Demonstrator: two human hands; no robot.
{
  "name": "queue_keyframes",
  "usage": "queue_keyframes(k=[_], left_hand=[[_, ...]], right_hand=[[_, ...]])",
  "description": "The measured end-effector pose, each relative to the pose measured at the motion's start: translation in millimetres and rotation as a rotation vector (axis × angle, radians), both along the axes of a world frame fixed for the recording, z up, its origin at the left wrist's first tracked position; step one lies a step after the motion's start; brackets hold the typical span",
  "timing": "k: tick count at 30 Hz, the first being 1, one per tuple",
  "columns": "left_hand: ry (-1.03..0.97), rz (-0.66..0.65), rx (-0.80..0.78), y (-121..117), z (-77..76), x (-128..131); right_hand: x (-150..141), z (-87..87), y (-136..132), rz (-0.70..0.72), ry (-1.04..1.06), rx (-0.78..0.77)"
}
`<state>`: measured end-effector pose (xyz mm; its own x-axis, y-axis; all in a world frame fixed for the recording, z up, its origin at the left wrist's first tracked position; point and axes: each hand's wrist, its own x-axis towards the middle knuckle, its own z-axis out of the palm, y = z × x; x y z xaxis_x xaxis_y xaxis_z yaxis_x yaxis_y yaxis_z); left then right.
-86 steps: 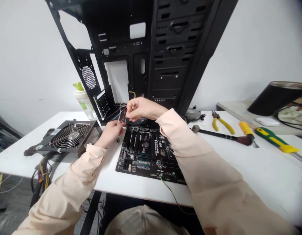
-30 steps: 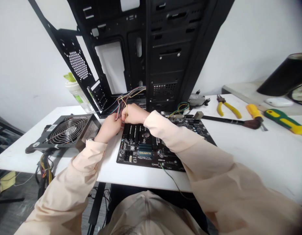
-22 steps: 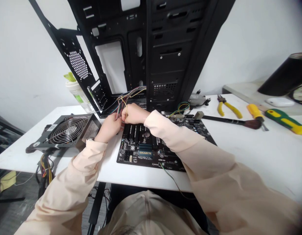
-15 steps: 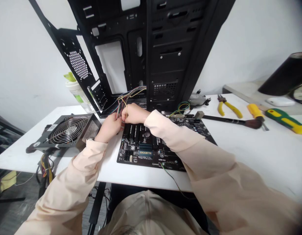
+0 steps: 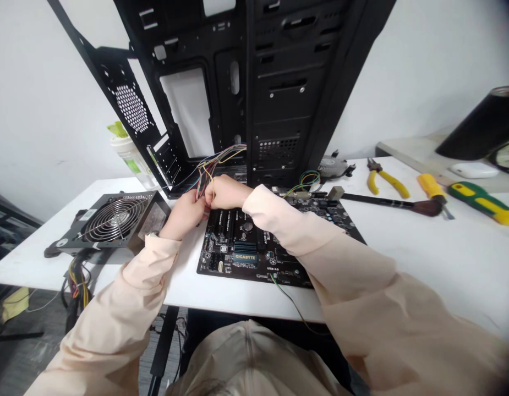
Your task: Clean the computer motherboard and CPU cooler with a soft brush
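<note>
Thin coloured wires run out of the black computer case down to my two hands, which meet at the upper left corner of the motherboard. My left hand is closed, its fingertips pinched on the wires. Touching it from the right, my right hand is curled closed, with a yellow wire passing over its fingers. The wire ends and any plugs are hidden by the fingers. The motherboard lies flat on the white table, partly under my right sleeve. A green wire trails from its front edge.
A power supply with bundled cables sits at left. Behind it stands a white bottle. To the right lie a brush, yellow-handled pliers, a yellow-handled tool and a green-yellow screwdriver. A CPU cooler rests beside the case.
Almost nothing differs. Both hands stay at the same spot on the wires, with only a very slight shift of the fingers.
</note>
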<state>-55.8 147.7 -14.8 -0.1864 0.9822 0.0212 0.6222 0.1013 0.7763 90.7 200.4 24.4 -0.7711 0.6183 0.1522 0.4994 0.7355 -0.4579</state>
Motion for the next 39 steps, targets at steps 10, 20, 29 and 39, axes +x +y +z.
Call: queue_keyframes(k=[10, 20, 29, 39], left_hand=[[0.024, -0.005, -0.012, -5, 8.1, 7], [0.136, 0.004, 0.067, -6, 11.3, 7], [-0.004, 0.103, 0.126, -2, 12.3, 9], [-0.196, 0.142, 0.213, -4, 14.7, 7]], right_hand=[[-2, -0.7, -8, -0.054, -0.038, 0.027], [-6, -7.0, -9, -0.077, -0.037, 0.048], [-5, -8.9, -8, -0.110, 0.031, -0.035], [-4, 1.1, 4, -0.419, 0.393, -0.114]])
